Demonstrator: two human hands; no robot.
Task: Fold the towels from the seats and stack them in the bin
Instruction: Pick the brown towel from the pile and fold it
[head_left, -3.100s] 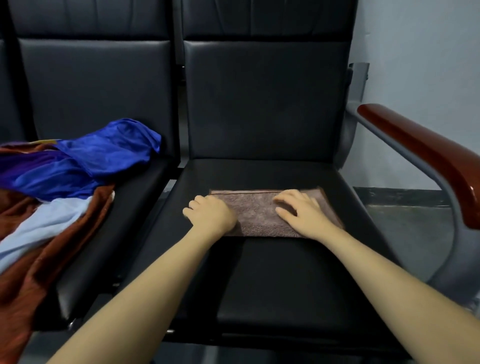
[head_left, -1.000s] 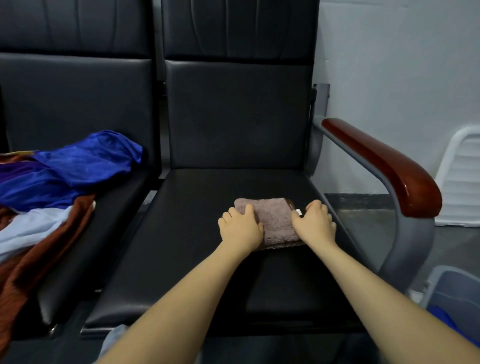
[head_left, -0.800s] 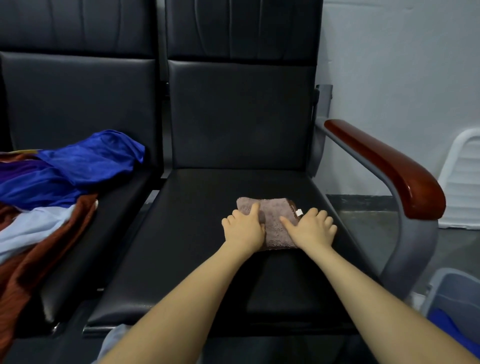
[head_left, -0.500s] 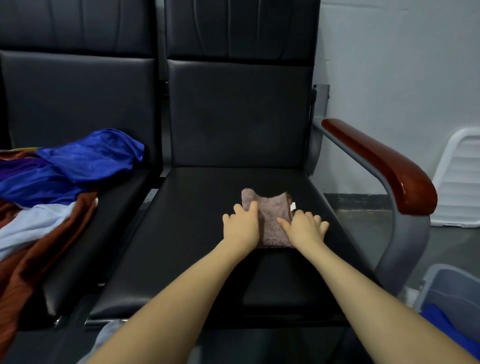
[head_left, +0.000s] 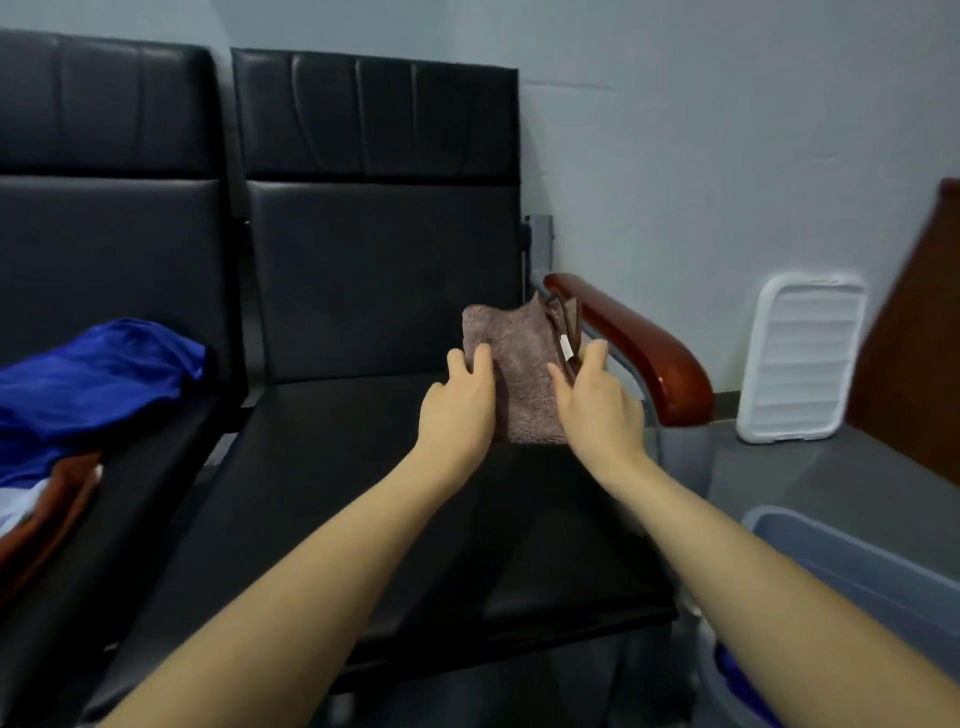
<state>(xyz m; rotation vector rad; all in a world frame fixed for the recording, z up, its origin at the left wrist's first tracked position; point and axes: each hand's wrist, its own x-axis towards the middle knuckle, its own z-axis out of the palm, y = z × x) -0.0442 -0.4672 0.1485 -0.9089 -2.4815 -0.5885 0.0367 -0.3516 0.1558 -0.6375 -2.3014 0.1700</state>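
A small folded brown towel is held up off the black seat, between both hands. My left hand grips its left edge and my right hand grips its right edge, where a white tag shows. A grey plastic bin stands on the floor at the lower right, with something blue inside. On the left seat lies a heap of unfolded cloth: a blue piece, a rust-brown piece and a pale one.
A red-brown wooden armrest on a grey metal frame runs between the seat and the bin. A white plastic lid leans against the wall. A dark brown panel stands at the far right.
The folded towel, which lay flat on the seat under both hands, is now lifted off it and held upright. The view has swung right and up, showing more of the bin.
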